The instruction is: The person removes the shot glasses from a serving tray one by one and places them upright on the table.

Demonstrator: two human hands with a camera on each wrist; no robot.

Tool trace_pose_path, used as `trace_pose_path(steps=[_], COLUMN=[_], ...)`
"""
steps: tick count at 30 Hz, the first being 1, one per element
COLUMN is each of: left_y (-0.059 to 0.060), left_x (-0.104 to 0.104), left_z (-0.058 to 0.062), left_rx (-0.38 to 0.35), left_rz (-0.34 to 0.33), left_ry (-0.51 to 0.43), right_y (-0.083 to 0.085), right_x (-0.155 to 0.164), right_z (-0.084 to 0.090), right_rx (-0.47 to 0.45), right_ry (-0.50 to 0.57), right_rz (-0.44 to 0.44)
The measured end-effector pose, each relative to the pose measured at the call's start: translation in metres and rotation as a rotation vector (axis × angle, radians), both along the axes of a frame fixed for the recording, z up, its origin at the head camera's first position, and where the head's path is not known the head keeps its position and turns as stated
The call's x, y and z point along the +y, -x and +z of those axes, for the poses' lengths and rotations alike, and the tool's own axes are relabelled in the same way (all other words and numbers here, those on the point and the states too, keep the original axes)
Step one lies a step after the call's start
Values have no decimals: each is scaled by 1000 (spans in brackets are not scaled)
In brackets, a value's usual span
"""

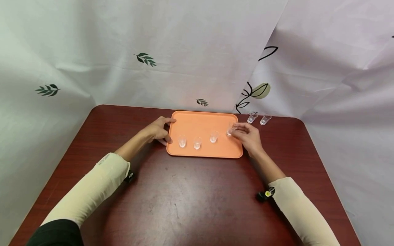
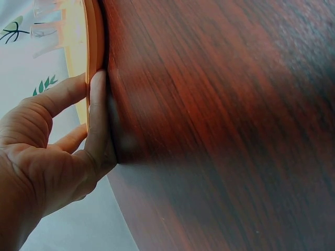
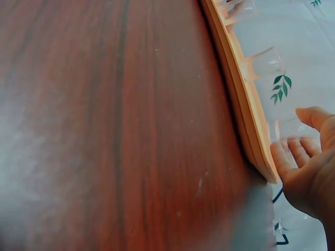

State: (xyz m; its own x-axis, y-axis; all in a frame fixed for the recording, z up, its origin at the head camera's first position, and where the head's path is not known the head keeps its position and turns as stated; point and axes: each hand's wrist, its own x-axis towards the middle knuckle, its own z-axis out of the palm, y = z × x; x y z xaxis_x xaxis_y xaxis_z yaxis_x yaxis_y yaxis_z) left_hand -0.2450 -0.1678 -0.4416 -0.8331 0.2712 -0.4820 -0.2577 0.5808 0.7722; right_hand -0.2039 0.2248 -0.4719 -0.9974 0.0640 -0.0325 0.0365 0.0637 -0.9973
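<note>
A small clear plastic cup [image 1: 229,132] stands at the right end of an orange tray [image 1: 200,120]. The thumb and fingers of my right hand [image 1: 250,137] are around this cup; the right wrist view shows the cup [image 3: 289,128] between them. With my left hand [image 1: 156,131] I hold the tray's left end, thumb and fingers at its rim; the left wrist view shows fingers [image 2: 98,112] against the tray's edge. Three more clear cups, a left one [image 1: 182,141], a middle one [image 1: 197,143] and a right one [image 1: 213,137], stand upright on the tray.
Two more clear cups, one [image 1: 252,118] beside the other [image 1: 265,119], stand on the dark red wooden table [image 1: 184,198] behind my right hand. A white curtain [image 1: 184,51] with leaf prints hangs along the table's back edge.
</note>
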Motion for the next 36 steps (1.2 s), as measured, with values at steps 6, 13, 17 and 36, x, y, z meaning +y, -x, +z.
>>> trace_pose_path(steps=[6, 13, 17, 36], left_y=[0, 0, -1, 0], left_x=[-1, -1, -1, 0], left_z=[-1, -1, 1, 1], left_rx=[5, 11, 3, 4], left_rz=[3, 2, 1, 0], left_ry=[-3, 3, -6, -2], right_y=[-6, -12, -14, -19], right_x=[7, 21, 29, 72], right_z=[0, 1, 2, 4], right_rx=[-4, 18, 25, 16], right_ry=[-13, -60, -41, -34], right_rz=[-14, -39, -65, -140])
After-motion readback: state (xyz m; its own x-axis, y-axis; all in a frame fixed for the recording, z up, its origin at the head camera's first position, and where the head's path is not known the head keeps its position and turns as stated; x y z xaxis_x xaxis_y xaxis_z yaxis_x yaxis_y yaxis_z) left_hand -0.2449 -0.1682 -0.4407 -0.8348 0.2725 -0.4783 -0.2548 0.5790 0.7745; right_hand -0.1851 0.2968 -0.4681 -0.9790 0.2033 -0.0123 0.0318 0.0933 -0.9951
